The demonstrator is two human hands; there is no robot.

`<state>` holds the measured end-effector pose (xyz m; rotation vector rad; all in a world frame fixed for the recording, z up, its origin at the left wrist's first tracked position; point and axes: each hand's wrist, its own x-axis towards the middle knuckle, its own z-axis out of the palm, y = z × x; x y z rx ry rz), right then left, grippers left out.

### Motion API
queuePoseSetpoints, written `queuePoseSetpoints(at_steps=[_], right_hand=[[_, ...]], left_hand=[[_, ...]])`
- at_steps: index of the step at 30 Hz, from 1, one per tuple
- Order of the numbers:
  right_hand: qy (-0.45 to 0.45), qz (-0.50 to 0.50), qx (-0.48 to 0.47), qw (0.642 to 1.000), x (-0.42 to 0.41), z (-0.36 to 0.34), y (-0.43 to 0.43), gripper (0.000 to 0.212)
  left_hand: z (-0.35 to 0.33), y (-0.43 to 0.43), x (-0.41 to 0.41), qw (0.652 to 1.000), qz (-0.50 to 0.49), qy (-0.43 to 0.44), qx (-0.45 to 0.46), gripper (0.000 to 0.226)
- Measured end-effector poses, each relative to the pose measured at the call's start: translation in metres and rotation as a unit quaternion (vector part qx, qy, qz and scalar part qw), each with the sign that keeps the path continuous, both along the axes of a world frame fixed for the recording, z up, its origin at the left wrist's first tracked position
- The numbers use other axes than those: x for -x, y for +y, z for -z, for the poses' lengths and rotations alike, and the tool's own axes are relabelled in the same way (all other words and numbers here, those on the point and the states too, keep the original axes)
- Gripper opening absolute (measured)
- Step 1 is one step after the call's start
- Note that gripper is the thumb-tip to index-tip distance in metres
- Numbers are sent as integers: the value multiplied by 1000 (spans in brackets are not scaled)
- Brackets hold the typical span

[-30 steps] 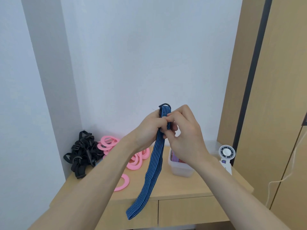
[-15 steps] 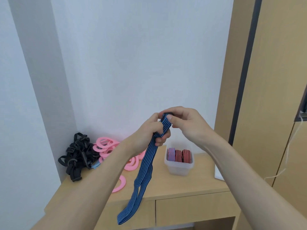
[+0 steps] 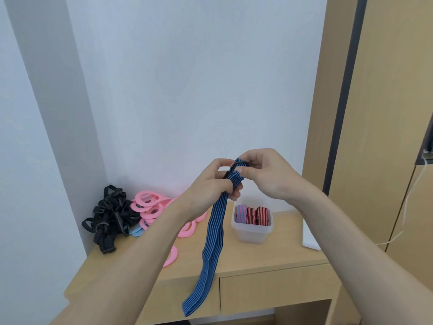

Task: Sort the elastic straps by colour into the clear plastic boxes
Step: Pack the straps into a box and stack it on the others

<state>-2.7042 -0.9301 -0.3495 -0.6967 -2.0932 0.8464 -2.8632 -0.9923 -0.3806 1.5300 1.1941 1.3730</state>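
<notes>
I hold the blue striped strap up in the air in front of the desk. My left hand is curled round it just under the top end, and my right hand pinches that end by the black buckle between thumb and fingers. The rest hangs down limp. It seems light, soft and stretchy, so I expect it to roll easily but spring loose if I slacken. The stiff buckle end is the best place to grip. The clear box with rolled straps stands on the desk beyond.
</notes>
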Motion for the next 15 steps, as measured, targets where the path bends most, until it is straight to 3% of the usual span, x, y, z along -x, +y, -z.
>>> queuePoseSetpoints(at_steps=[2,5,15], right_hand=[[5,28,-13,1000,0,0,2,11],[25,53,-25,998,1,0,3,11],[-12,105,-261,960,19,12,-22,6]], left_hand=[[3,1,1,1000,-4,-25,12,46],[7,-4,0,998,-12,32,50,20],[14,-4,-10,994,-91,57,29,26]])
